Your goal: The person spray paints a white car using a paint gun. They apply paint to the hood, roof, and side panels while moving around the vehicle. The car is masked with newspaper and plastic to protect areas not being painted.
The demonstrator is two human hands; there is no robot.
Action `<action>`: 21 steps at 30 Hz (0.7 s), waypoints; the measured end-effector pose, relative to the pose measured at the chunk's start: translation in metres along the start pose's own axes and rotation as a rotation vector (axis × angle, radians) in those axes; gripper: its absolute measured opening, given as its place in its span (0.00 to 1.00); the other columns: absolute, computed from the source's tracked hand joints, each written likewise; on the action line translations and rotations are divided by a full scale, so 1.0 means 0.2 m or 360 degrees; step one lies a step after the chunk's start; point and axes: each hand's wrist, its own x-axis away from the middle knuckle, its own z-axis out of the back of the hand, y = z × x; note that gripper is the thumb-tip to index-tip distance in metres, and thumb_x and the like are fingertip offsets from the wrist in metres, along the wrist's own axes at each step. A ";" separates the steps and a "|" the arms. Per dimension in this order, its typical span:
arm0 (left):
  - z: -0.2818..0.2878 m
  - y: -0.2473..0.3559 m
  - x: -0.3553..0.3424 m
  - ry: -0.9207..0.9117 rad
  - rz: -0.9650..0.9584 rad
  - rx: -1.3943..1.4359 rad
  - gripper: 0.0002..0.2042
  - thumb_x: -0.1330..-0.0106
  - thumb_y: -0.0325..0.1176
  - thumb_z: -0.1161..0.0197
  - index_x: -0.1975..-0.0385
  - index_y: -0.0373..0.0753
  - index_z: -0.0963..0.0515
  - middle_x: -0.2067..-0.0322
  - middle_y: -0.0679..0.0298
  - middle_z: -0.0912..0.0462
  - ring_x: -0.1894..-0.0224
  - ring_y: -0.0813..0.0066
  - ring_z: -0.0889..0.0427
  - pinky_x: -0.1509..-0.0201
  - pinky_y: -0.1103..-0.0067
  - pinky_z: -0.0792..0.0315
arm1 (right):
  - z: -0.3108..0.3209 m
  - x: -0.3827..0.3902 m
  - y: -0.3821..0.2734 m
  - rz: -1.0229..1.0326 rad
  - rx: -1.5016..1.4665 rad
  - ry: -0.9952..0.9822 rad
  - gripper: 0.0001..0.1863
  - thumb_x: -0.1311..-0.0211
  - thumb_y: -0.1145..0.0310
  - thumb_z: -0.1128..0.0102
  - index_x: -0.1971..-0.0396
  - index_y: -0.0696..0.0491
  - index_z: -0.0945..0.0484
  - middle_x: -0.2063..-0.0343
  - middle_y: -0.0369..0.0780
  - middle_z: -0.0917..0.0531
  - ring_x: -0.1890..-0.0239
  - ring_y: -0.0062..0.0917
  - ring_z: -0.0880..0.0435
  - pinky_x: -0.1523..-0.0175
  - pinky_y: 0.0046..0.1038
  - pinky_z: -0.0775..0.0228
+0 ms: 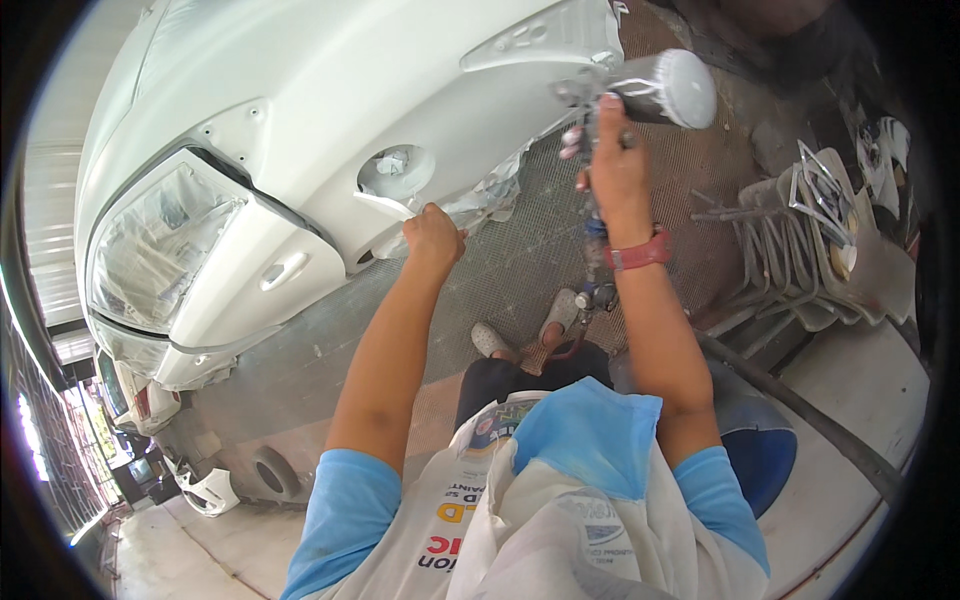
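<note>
From the head view, my right hand is raised and grasping a metal spray gun, somewhat blurred, its fingers wrapped about the handle. The gun's grey cylindrical cup sticks out just above and to the right of that hand, tipped sideways, with a rounded white cover over its end. A red band circles my right wrist, and a metal fitting hangs below the hand, beside my forearm.

My left hand is lower, well apart from the right, its fingers curled and pinching the end of a thin, curved white flap. Just above and left of this hand is the round recess in the white car body, with crumpled pale material inside it. Ragged translucent sheeting runs along the body's lower edge, to the right of my left hand. Farther left of that hand, clear film covers a car window, near a white door handle. Well to the right of my right hand stand stacked grey chairs.
</note>
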 end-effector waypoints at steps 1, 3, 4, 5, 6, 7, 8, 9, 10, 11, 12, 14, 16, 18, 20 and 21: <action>0.02 0.01 -0.02 0.0009 0.0001 0.0008 0.35 0.32 0.59 0.34 0.46 0.26 0.25 0.54 0.54 0.13 0.51 0.61 0.11 0.47 0.70 0.22 | 0.05 -0.03 -0.03 0.0040 0.0051 0.0083 0.33 0.20 0.39 0.56 0.50 0.57 0.17 0.72 0.35 0.16 0.74 0.16 0.18 0.80 0.19 0.31; 0.04 0.02 -0.05 0.0005 -0.0001 0.0027 0.34 0.31 0.59 0.34 0.47 0.26 0.25 0.53 0.54 0.14 0.49 0.61 0.11 0.45 0.71 0.23 | 0.09 -0.05 -0.06 0.0105 0.0115 0.0183 0.34 0.20 0.38 0.57 0.49 0.56 0.17 0.72 0.36 0.15 0.75 0.17 0.18 0.81 0.19 0.31; 0.04 0.02 -0.06 0.0006 0.0000 0.0052 0.35 0.31 0.59 0.34 0.45 0.26 0.26 0.52 0.53 0.14 0.48 0.61 0.12 0.44 0.71 0.23 | 0.11 -0.05 -0.08 0.0129 0.0127 0.0199 0.34 0.21 0.38 0.57 0.49 0.57 0.17 0.74 0.35 0.16 0.80 0.16 0.21 0.82 0.19 0.33; 0.03 0.02 -0.06 -0.0014 0.0004 0.0080 0.36 0.31 0.59 0.34 0.43 0.25 0.27 0.51 0.53 0.14 0.46 0.62 0.13 0.43 0.71 0.24 | 0.11 -0.03 -0.09 0.0150 0.0138 0.0214 0.35 0.21 0.38 0.56 0.50 0.57 0.16 0.76 0.34 0.16 0.85 0.16 0.24 0.83 0.20 0.35; 0.03 0.02 -0.06 0.0008 0.0014 0.0108 0.37 0.31 0.58 0.34 0.42 0.24 0.28 0.50 0.53 0.14 0.45 0.62 0.13 0.42 0.71 0.24 | 0.10 -0.02 -0.10 0.0112 0.0106 0.0141 0.34 0.21 0.38 0.56 0.50 0.57 0.16 0.76 0.34 0.17 0.85 0.16 0.24 0.83 0.20 0.35; 0.01 0.02 -0.06 0.0049 -0.0015 0.0052 0.40 0.32 0.59 0.34 0.38 0.24 0.31 0.52 0.52 0.13 0.47 0.61 0.13 0.42 0.71 0.24 | 0.08 0.00 -0.10 0.0074 0.0070 0.0068 0.34 0.21 0.38 0.55 0.50 0.57 0.16 0.77 0.35 0.17 0.85 0.16 0.25 0.83 0.20 0.35; -0.01 0.02 -0.04 0.0135 -0.0041 -0.0005 0.43 0.32 0.60 0.35 0.34 0.24 0.35 0.53 0.52 0.12 0.48 0.60 0.12 0.43 0.70 0.23 | 0.05 0.02 -0.09 0.0038 0.0032 -0.0005 0.34 0.21 0.38 0.55 0.51 0.57 0.16 0.78 0.35 0.18 0.85 0.15 0.25 0.83 0.20 0.35; -0.03 0.02 -0.03 0.0219 -0.0073 -0.0064 0.46 0.32 0.61 0.35 0.31 0.24 0.38 0.54 0.51 0.11 0.50 0.59 0.11 0.44 0.69 0.23 | 0.01 0.05 -0.08 -0.0002 -0.0008 -0.0108 0.33 0.21 0.39 0.54 0.51 0.57 0.16 0.79 0.34 0.18 0.85 0.15 0.25 0.82 0.20 0.34; -0.03 0.01 -0.02 0.0271 -0.0088 -0.0101 0.47 0.32 0.61 0.35 0.28 0.25 0.41 0.55 0.51 0.11 0.50 0.59 0.11 0.45 0.68 0.22 | -0.03 0.08 -0.07 -0.0042 -0.0047 -0.0210 0.33 0.21 0.39 0.54 0.51 0.57 0.16 0.79 0.34 0.19 0.85 0.15 0.26 0.82 0.20 0.33; -0.04 0.00 -0.02 0.0323 -0.0107 -0.0138 0.48 0.32 0.61 0.35 0.26 0.27 0.44 0.55 0.52 0.11 0.51 0.58 0.11 0.46 0.68 0.22 | -0.05 0.10 -0.05 -0.0071 -0.0090 -0.0335 0.32 0.21 0.40 0.53 0.52 0.57 0.16 0.80 0.34 0.20 0.85 0.15 0.27 0.82 0.20 0.33; -0.03 -0.01 -0.02 0.0317 -0.0130 -0.0189 0.49 0.32 0.61 0.35 0.24 0.28 0.46 0.56 0.52 0.11 0.52 0.58 0.11 0.47 0.67 0.21 | -0.06 0.11 -0.05 -0.0171 -0.0110 -0.0406 0.32 0.21 0.40 0.53 0.51 0.58 0.17 0.79 0.34 0.20 0.85 0.15 0.27 0.81 0.20 0.32; 0.00 -0.03 -0.02 0.0278 -0.0224 -0.0080 0.48 0.32 0.60 0.36 0.22 0.33 0.47 0.56 0.49 0.11 0.52 0.55 0.11 0.48 0.65 0.21 | -0.09 0.13 -0.02 -0.0301 -0.0195 -0.0588 0.32 0.20 0.42 0.53 0.49 0.59 0.18 0.78 0.34 0.20 0.83 0.15 0.27 0.80 0.20 0.30; 0.02 -0.04 0.01 0.0162 -0.0274 0.0072 0.46 0.31 0.59 0.36 0.22 0.37 0.46 0.57 0.47 0.12 0.51 0.54 0.12 0.47 0.63 0.21 | -0.10 0.15 0.00 -0.0288 -0.0335 -0.0575 0.33 0.20 0.42 0.54 0.46 0.60 0.20 0.73 0.35 0.18 0.80 0.15 0.25 0.80 0.21 0.29; 0.02 -0.02 0.11 0.0057 -0.0270 0.0294 0.42 0.30 0.58 0.36 0.22 0.42 0.43 0.57 0.47 0.12 0.47 0.54 0.13 0.44 0.62 0.22 | -0.07 0.17 0.02 -0.0212 -0.0351 -0.0500 0.33 0.19 0.42 0.55 0.43 0.61 0.22 0.68 0.36 0.17 0.77 0.16 0.23 0.79 0.21 0.27; -0.04 0.00 0.31 0.0223 -0.0540 0.0544 0.35 0.31 0.59 0.36 0.30 0.42 0.30 0.60 0.45 0.13 0.51 0.48 0.13 0.48 0.59 0.20 | -0.01 0.15 0.05 -0.0073 -0.0242 -0.0404 0.34 0.19 0.42 0.56 0.41 0.61 0.23 0.62 0.38 0.16 0.74 0.17 0.22 0.79 0.20 0.27; -0.07 0.02 0.42 0.0160 -0.0754 0.0713 0.30 0.31 0.57 0.36 0.38 0.41 0.24 0.59 0.45 0.13 0.51 0.47 0.14 0.49 0.59 0.20 | 0.02 0.14 0.07 -0.0127 -0.0152 -0.0363 0.35 0.19 0.40 0.57 0.40 0.60 0.24 0.61 0.39 0.16 0.70 0.18 0.20 0.79 0.21 0.27</action>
